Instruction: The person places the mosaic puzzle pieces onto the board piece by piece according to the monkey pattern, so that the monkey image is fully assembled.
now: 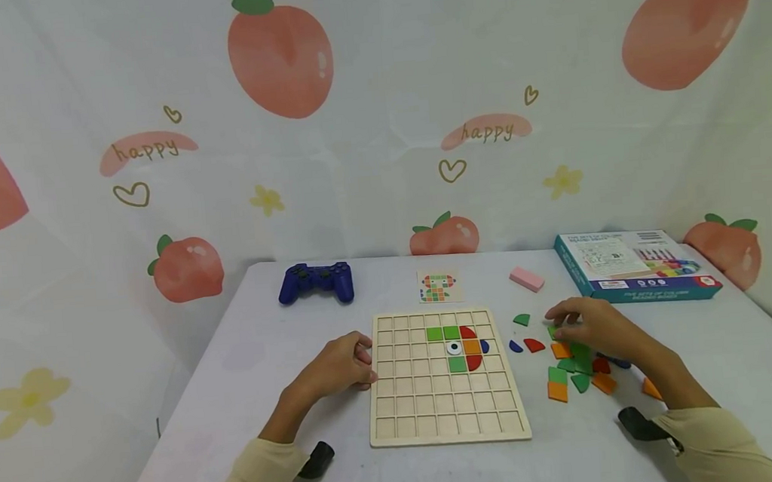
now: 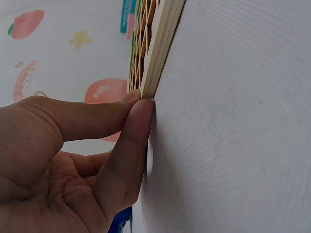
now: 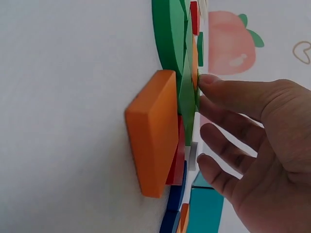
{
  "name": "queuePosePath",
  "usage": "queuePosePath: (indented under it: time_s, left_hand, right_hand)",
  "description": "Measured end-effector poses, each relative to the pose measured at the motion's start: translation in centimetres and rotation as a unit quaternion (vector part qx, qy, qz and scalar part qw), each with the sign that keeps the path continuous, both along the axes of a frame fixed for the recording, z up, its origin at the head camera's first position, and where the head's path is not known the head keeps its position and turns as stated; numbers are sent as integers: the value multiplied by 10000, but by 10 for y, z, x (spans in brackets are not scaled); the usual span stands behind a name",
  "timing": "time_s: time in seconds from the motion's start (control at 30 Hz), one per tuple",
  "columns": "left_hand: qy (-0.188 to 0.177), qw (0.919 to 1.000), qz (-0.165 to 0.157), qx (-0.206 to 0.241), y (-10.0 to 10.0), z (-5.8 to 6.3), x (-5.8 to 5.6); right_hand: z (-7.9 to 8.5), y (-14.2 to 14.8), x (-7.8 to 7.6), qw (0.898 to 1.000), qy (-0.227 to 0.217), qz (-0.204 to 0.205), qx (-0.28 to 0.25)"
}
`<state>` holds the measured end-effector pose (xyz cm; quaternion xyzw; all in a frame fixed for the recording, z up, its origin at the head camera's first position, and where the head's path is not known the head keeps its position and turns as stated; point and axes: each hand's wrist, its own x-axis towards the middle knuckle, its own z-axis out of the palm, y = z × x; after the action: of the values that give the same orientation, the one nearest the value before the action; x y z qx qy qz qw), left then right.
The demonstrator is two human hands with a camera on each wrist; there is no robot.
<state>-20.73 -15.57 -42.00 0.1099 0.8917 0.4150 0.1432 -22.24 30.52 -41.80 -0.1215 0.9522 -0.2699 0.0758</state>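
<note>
A pale wooden grid board [image 1: 451,442] lies in the middle of the table. My left hand [image 1: 339,362] pinches its left edge; in the left wrist view, thumb and finger meet at the board's edge [image 2: 163,48]. Green squares [image 1: 435,334], red quarter-rounds [image 1: 467,332], an orange square [image 1: 471,347], a blue half-round [image 1: 484,347] and a white eye disc [image 1: 454,347] sit in its cells. To the right, my right hand [image 1: 593,323] hovers over loose pieces, thumb and fingers apart beside a green piece [image 1: 553,332]. Whether they touch it is unclear.
A picture card [image 1: 441,297] lies behind the board, with a pink block [image 1: 527,279] to its right. A blue game controller [image 1: 316,283] stands back left, and a teal box [image 1: 640,266] back right. Loose orange pieces [image 1: 557,392] lie near my right forearm.
</note>
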Motion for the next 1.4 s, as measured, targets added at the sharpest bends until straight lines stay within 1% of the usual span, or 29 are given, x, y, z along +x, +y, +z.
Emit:
queuePosePath:
  time_s: [0.2,0.43,0.63,0.9,1.1,1.23,1.4]
  left_hand:
    - [-31,10000,-3,4,1,1,0]
    - [-26,9999,-96,53,-1,1,-1]
    - [-12,9999,-99,38,-1,0,-1]
    - [-38,10000,-76,48,-1,0,-1]
    - [-7,9999,-99,26,-2,-1,-2]
    - [-33,9999,-112,57,-2,-1,-2]
    - [-37,9999,-93,57,-3,-2,-2]
  right_hand:
    - [1,1,1,9999,-97,-47,31]
    - [3,3,3,9998,-99,-119,106]
    - [3,4,3,9999,-20,-74,117]
    - [2,2,0,9997,-108,-134,162]
    - [5,-7,-3,9998,-80,-127,158]
    - [7,-18,-3,9999,29,-21,119]
    - [9,-32,-6,9999,4,116,85]
